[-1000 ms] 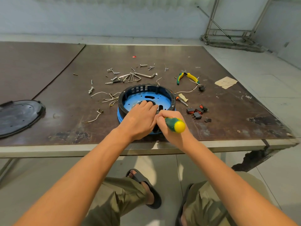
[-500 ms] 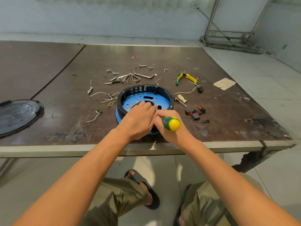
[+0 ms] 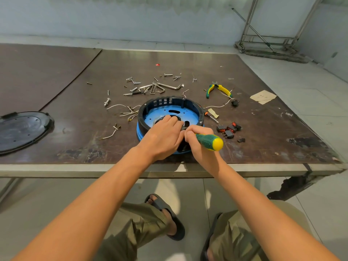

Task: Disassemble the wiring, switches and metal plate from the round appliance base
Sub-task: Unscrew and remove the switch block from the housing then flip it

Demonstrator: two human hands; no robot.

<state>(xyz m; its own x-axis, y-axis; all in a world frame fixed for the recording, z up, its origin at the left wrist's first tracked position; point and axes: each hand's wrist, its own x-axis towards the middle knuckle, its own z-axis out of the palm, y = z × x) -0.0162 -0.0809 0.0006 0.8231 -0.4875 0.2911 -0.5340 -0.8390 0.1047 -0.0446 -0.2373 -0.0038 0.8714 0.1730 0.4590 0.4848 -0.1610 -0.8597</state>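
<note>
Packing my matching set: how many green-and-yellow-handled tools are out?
2: the screwdriver gripped in the right hand at the round base, and the pliers lying on the table beyond it, to the right.

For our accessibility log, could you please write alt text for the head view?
A person's right hand grips a green and yellow screwdriver beside the left hand, which rests inside a round blue and black plastic appliance base on a brown table. Silver hex keys, white wires, red and black switches and yellow pliers lie around it.
</note>
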